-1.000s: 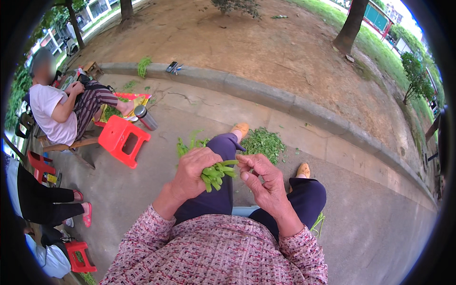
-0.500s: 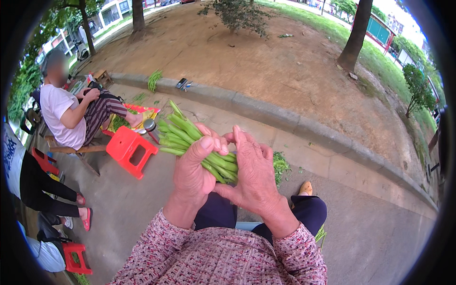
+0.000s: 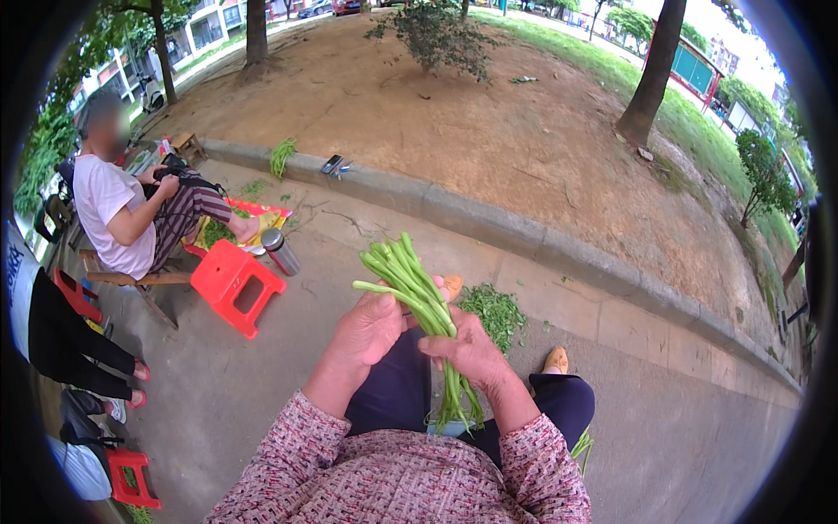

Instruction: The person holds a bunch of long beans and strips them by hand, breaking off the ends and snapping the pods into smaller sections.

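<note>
A bunch of long green vegetable stems [image 3: 419, 301] slants across in front of my lap, its cut-looking ends up and thinner ends hanging down. My right hand [image 3: 469, 351] is wrapped round the middle of the bunch, with the thumb across the stems. At the bunch's left side, my left hand [image 3: 365, 332] is closed, thumb and fingers pressed against the stems; one stem juts out leftward over its thumb. Part of the left fingers is hidden behind the bunch. A pile of torn green leaves [image 3: 494, 316] lies on the ground beyond my right hand.
A red plastic stool [image 3: 234, 284] and a steel flask [image 3: 279, 251] stand to the left. A seated person [image 3: 122, 205] is behind them, near greens on a colourful sheet. A kerb [image 3: 489, 225] crosses ahead, with a phone and keys [image 3: 334, 165] on it. More stems [image 3: 583, 447] lie by my right leg.
The bunch has swung from lying leftward to more upright, its lower ends now hanging below my right hand. My right hand has taken it round the middle. Both hands have moved lower.
</note>
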`<state>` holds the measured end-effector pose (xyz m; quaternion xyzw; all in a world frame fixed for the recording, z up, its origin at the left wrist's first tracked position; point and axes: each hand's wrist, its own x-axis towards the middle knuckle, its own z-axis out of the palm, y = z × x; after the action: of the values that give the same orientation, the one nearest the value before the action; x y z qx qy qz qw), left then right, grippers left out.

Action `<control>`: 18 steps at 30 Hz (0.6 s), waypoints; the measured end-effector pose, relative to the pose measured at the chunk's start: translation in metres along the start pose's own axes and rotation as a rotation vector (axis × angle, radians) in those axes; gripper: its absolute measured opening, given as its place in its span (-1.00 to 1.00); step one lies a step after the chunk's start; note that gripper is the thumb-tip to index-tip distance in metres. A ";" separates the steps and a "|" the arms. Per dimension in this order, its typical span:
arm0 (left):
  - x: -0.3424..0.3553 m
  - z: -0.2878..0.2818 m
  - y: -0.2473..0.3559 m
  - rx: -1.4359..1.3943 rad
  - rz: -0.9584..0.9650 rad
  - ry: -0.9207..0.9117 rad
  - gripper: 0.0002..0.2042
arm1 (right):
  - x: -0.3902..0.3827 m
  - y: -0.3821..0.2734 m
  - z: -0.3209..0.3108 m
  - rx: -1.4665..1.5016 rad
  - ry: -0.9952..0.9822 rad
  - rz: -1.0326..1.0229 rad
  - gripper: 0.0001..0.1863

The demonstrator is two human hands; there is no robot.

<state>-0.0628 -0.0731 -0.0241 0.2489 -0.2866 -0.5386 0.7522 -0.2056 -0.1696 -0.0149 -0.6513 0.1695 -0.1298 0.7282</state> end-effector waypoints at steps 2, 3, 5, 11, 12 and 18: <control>-0.001 -0.008 -0.002 0.119 -0.008 -0.042 -0.08 | 0.004 0.004 -0.008 0.286 -0.060 0.052 -0.73; -0.002 -0.008 -0.004 0.156 -0.003 -0.056 -0.08 | 0.004 0.006 -0.009 0.345 -0.077 0.082 -0.74; -0.004 -0.017 -0.011 0.145 0.004 -0.066 -0.18 | 0.003 0.016 -0.005 0.521 -0.125 0.117 -0.71; -0.006 -0.009 -0.033 0.056 -0.045 0.211 -0.53 | -0.002 0.047 0.007 0.710 -0.175 0.240 -0.76; -0.006 -0.006 -0.033 0.075 -0.036 0.243 -0.55 | -0.002 0.051 0.007 0.695 -0.170 0.258 -0.77; -0.010 0.005 -0.033 0.142 -0.025 0.381 -0.73 | -0.006 0.048 0.010 0.256 -0.187 0.099 -0.60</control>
<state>-0.0909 -0.0733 -0.0445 0.4021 -0.1729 -0.4694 0.7668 -0.2088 -0.1525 -0.0610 -0.5534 0.1153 -0.0531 0.8232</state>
